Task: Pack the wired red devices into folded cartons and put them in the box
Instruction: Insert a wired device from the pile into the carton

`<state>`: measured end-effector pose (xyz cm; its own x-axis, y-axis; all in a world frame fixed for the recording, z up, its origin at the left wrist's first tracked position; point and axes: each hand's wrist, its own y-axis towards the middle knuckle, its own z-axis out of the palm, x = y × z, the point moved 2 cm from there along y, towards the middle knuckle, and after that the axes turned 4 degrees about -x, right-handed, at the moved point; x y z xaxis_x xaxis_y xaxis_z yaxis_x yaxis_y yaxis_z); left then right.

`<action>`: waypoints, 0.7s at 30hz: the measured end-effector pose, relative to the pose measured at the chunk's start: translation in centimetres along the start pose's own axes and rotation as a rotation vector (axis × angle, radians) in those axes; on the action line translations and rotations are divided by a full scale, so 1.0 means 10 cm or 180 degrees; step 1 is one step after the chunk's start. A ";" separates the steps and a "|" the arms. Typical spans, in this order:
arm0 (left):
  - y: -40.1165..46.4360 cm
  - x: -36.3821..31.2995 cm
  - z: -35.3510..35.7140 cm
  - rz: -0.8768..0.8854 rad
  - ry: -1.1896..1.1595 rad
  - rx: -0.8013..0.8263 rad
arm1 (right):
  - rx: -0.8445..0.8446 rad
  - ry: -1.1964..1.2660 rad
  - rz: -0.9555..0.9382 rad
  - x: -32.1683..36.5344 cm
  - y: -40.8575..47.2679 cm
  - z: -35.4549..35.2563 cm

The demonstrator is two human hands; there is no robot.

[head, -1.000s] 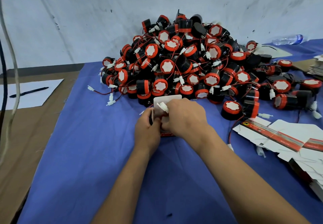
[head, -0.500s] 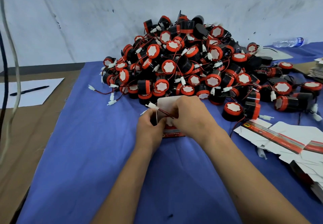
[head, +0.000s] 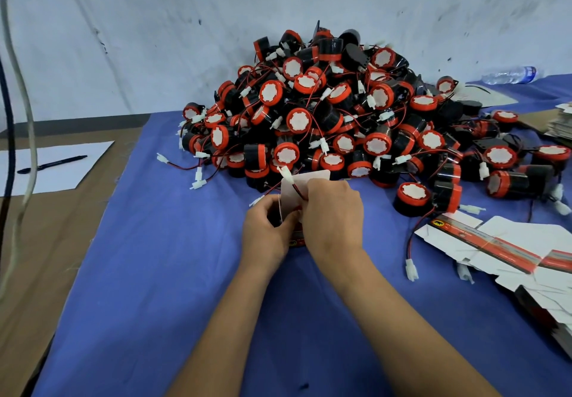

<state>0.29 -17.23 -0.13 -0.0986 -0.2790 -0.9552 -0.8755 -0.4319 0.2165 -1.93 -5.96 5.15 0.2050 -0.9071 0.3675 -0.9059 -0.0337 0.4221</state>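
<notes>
Two bare forearms enter from the lower edge, uncovered from elbow to wrist; no sleeve or cuff reaches into view. Left hand (head: 265,232) and right hand (head: 333,214): no gloves, rings, watch or bands seen. Fingernails hidden from view.

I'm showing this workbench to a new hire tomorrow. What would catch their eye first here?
First, the big pile of red-and-black wired devices heaped against the wall at the back of the blue cloth. In front of it, the left hand and right hand work together on a white carton, a red wire with a white plug sticking up from it. Flat unfolded cartons lie at the right.
</notes>
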 end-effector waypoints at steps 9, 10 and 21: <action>0.01 0.00 0.02 -0.0046 0.0021 -0.0024 | -0.0011 -0.0047 -0.0070 -0.01 0.00 0.10; 0.00 -0.01 0.02 -0.0027 0.0043 -0.0019 | -0.0006 -0.0108 -0.0027 -0.01 0.02 0.10; 0.01 0.00 0.02 -0.0067 0.0052 -0.0014 | -0.0071 0.0005 0.0037 -0.02 0.00 0.12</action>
<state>0.16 -17.11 -0.17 -0.0725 -0.2839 -0.9561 -0.8752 -0.4416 0.1975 -2.41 -6.28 4.05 0.1951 -0.9068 0.3738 -0.8998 -0.0139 0.4361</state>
